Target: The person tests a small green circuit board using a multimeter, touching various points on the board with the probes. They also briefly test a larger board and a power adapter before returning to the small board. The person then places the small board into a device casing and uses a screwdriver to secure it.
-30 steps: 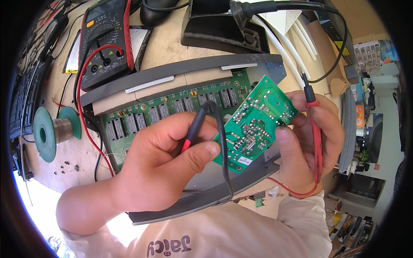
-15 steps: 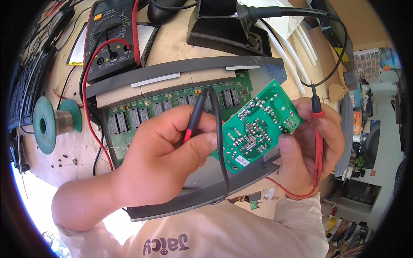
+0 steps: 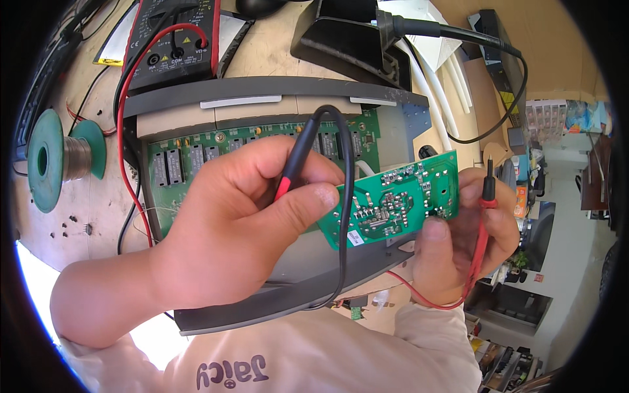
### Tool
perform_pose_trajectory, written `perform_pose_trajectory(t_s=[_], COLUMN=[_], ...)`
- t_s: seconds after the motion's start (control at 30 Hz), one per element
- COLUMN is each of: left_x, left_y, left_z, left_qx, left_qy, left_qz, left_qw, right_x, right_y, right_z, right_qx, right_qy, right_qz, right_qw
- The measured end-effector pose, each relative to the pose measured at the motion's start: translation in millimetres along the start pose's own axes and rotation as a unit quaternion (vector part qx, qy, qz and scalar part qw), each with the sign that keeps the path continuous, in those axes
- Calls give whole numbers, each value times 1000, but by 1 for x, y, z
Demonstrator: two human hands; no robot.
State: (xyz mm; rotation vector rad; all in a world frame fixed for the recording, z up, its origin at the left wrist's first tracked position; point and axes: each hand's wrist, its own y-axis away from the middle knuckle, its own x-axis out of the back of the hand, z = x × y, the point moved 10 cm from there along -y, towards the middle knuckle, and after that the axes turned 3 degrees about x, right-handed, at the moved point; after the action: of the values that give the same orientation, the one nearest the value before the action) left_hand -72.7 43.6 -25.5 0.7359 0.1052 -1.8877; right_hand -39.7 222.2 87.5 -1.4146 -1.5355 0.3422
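A small green circuit board [image 3: 396,206], its soldered side facing me, is held up between both hands over an open grey metal chassis [image 3: 314,84]. My left hand [image 3: 229,223] pinches its left end and also grips a black test probe [image 3: 300,156], whose cable loops down past the board's edge. Closed on the right end, my right hand [image 3: 452,255] has its thumb on the soldered face. A red test probe [image 3: 481,239] lies in its fingers, with the dark tip pointing up, apart from the board. Inside the chassis sits a larger green board [image 3: 223,149] with rows of dark relays.
A red and black multimeter [image 3: 171,65] stands at the back left with its leads plugged in. A solder spool [image 3: 51,141] is at left, near small loose parts [image 3: 85,229]. Behind the chassis are a black housing [image 3: 334,49] with a thick cable [image 3: 458,36] and white tubes [image 3: 426,85].
The small board has turned clockwise, its right end dropping so it lies more level. My right hand has lowered with it. The whole view has shifted slightly.
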Motion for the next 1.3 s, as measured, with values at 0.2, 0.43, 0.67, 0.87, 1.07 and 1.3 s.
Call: perform_pose_trajectory(t_s=[0.2, 0.43, 0.67, 0.87, 1.07, 1.3], left_x=[5, 2, 2, 2, 1, 1], left_y=[-2, -3, -3, -3, -3, -3], left_z=[-9, -11, -8, -7, -7, -7], left_qx=[64, 52, 33, 33, 36, 38], left_qy=[-9, 20, 10, 2, 4, -2], left_qz=[13, -13, -8, -12, -11, -9], left_qw=[998, 998, 999, 999, 999, 999], right_x=[-4, -5, -5, -4, -4, -5], right_y=[1, 1, 1, 0, 0, 0], right_z=[4, 5, 5, 3, 4, 4], right_qx=[-24, -40, -35, -41, -43, -49], right_qy=[-23, -29, -32, -25, -24, -25], right_qz=[-15, -15, -15, -6, -4, -5], right_qw=[999, 999, 999, 999, 999, 998])
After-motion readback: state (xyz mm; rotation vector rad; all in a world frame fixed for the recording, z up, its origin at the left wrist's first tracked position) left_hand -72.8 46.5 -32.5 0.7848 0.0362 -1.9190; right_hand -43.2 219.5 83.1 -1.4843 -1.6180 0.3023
